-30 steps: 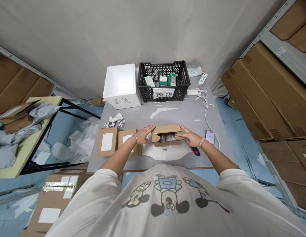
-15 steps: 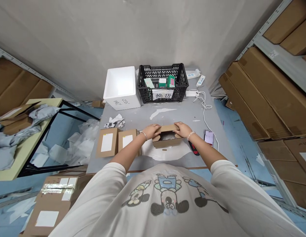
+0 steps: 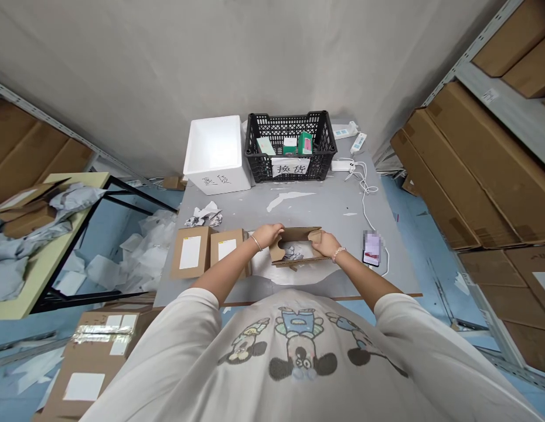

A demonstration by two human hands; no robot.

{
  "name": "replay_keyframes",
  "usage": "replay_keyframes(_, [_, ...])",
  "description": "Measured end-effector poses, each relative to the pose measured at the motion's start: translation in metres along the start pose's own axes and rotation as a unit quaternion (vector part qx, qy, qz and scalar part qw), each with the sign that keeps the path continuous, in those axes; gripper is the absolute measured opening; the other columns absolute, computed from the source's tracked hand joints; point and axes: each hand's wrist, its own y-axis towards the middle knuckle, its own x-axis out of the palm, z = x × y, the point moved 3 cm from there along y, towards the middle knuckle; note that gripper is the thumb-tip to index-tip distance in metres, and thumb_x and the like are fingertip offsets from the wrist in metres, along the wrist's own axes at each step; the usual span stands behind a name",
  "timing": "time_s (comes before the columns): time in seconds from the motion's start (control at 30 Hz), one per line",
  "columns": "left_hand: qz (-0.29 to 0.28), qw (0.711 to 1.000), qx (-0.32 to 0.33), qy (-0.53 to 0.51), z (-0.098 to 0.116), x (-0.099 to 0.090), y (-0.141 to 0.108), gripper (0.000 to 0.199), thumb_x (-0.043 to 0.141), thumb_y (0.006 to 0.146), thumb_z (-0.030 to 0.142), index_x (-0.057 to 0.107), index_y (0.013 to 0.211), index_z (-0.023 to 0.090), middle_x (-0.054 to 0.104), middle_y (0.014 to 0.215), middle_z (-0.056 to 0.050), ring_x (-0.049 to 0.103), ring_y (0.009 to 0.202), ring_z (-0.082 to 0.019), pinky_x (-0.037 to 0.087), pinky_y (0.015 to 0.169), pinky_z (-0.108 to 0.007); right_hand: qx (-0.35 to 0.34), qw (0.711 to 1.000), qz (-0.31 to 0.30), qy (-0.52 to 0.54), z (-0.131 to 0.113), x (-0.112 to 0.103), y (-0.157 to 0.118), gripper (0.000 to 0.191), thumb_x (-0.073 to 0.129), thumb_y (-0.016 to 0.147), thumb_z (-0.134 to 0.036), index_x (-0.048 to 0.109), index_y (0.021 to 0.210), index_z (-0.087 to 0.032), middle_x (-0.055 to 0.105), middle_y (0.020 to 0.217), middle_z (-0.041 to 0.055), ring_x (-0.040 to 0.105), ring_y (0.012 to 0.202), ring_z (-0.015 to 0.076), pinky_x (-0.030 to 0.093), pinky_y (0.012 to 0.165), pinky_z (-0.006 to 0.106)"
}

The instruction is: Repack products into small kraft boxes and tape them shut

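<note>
An open cardboard box is held over the front middle of the grey table, its inside facing up. Crumpled grey paper shows within it. My left hand grips the box's left end, fingers closed on the cardboard. At the right end my right hand is closed round the edge by a flap. Two brown boxes with white labels, one larger and one nearer my left hand, stand to the left.
Behind are a white foam box and a black crate holding small green and white boxes. A phone and white cable lie right. Crumpled paper lies left. Shelves of cartons flank the right side.
The held box has opened up, its top flap no longer folded over, and its paper contents now show. My right hand has moved slightly down. The red and black object beside it is out of sight.
</note>
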Motion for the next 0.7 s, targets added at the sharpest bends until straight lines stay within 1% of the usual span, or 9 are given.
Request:
replay_keyframes(0.13, [-0.010, 0.996, -0.019, -0.092, -0.008, -0.014, 0.016, 0.037, 0.060, 0.081, 0.056, 0.068, 0.075, 0.020, 0.062, 0.067, -0.003, 0.056, 0.066, -0.019, 0.040, 0.067, -0.029, -0.007, 1.000, 0.013, -0.020, -0.002, 0.000, -0.004, 0.039, 0.065, 0.077, -0.039, 0.062, 0.111, -0.019, 0.073, 0.092, 0.0121, 0.069, 0.090, 0.0299, 0.051, 0.077, 0.036])
replay_keyframes(0.27, [-0.043, 0.972, -0.131, -0.188, -0.024, -0.009, 0.032, 0.052, 0.064, 0.074, 0.066, 0.052, 0.053, 0.019, 0.042, 0.048, 0.003, 0.040, 0.051, -0.012, 0.029, 0.054, -0.027, -0.005, 1.000, 0.006, -0.015, -0.005, -0.001, -0.007, 0.041, 0.061, 0.079, -0.040, 0.061, 0.113, -0.017, 0.073, 0.096, 0.0134, 0.069, 0.090, 0.0296, 0.051, 0.077, 0.036])
replay_keyframes(0.33, [-0.035, 0.961, -0.193, -0.195, -0.029, -0.003, 0.036, 0.052, 0.064, 0.075, 0.065, 0.051, 0.052, 0.019, 0.042, 0.048, 0.003, 0.041, 0.051, -0.013, 0.030, 0.053, -0.028, -0.010, 1.000, 0.003, -0.014, -0.008, -0.003, -0.009, 0.038, 0.060, 0.080, -0.040, 0.062, 0.112, -0.019, 0.073, 0.096, 0.0116, 0.069, 0.090, 0.0276, 0.050, 0.076, 0.034])
replay_keyframes(0.4, [0.020, 0.959, -0.219, -0.180, -0.029, 0.000, 0.035, 0.046, 0.066, 0.077, 0.060, 0.057, 0.061, 0.018, 0.050, 0.055, 0.000, 0.050, 0.057, -0.016, 0.037, 0.058, -0.029, -0.010, 1.000, 0.007, -0.027, -0.010, -0.008, -0.011, 0.036, 0.059, 0.082, -0.044, 0.064, 0.109, -0.020, 0.074, 0.095, 0.0105, 0.069, 0.090, 0.0264, 0.049, 0.076, 0.032])
replay_keyframes(0.47, [0.118, 0.960, -0.196, -0.160, -0.021, -0.001, 0.028, 0.040, 0.067, 0.078, 0.056, 0.065, 0.084, 0.017, 0.060, 0.071, -0.003, 0.059, 0.074, -0.021, 0.044, 0.070, -0.032, -0.004, 0.999, 0.013, -0.040, -0.012, -0.014, -0.014, 0.037, 0.058, 0.083, -0.050, 0.066, 0.102, -0.019, 0.073, 0.091, 0.0125, 0.069, 0.089, 0.0276, 0.048, 0.076, 0.032])
replay_keyframes(0.53, [0.228, 0.953, -0.143, -0.139, -0.007, -0.001, 0.012, 0.056, 0.070, 0.076, 0.052, 0.058, 0.119, 0.017, 0.065, 0.102, -0.010, 0.060, 0.103, -0.028, 0.045, 0.089, -0.038, 0.008, 0.999, 0.019, -0.043, -0.015, -0.022, -0.018, 0.040, 0.057, 0.083, -0.053, 0.068, 0.097, -0.017, 0.073, 0.087, 0.0153, 0.068, 0.089, 0.0292, 0.046, 0.075, 0.033])
replay_keyframes(0.57, [0.272, 0.947, -0.117, -0.125, 0.002, 0.001, 0.002, 0.074, 0.073, 0.074, 0.051, 0.047, 0.134, 0.018, 0.059, 0.121, -0.014, 0.053, 0.119, -0.031, 0.040, 0.099, -0.042, 0.014, 0.999, 0.023, -0.041, -0.016, -0.025, -0.020, 0.040, 0.058, 0.084, -0.053, 0.069, 0.095, -0.017, 0.073, 0.087, 0.0164, 0.068, 0.089, 0.0297, 0.045, 0.074, 0.032])
replay_keyframes(0.63, [0.329, 0.935, -0.097, -0.092, 0.016, 0.009, -0.018, 0.112, 0.083, 0.062, 0.045, 0.020, 0.151, 0.017, 0.032, 0.150, -0.021, 0.027, 0.142, -0.037, 0.025, 0.114, -0.049, 0.026, 0.999, 0.029, -0.028, -0.020, -0.031, -0.024, 0.038, 0.058, 0.083, -0.052, 0.070, 0.093, -0.017, 0.073, 0.086, 0.0171, 0.068, 0.089, 0.0301, 0.044, 0.074, 0.032])
replay_keyframes(0.7, [0.323, 0.935, -0.116, -0.093, 0.022, 0.022, -0.034, 0.129, 0.086, 0.056, 0.032, 0.004, 0.154, 0.016, 0.010, 0.159, -0.022, 0.008, 0.148, -0.039, 0.015, 0.118, -0.052, 0.031, 0.999, 0.029, -0.006, -0.022, -0.035, -0.027, 0.036, 0.058, 0.083, -0.050, 0.071, 0.091, -0.017, 0.073, 0.087, 0.0169, 0.067, 0.090, 0.0300, 0.043, 0.075, 0.032])
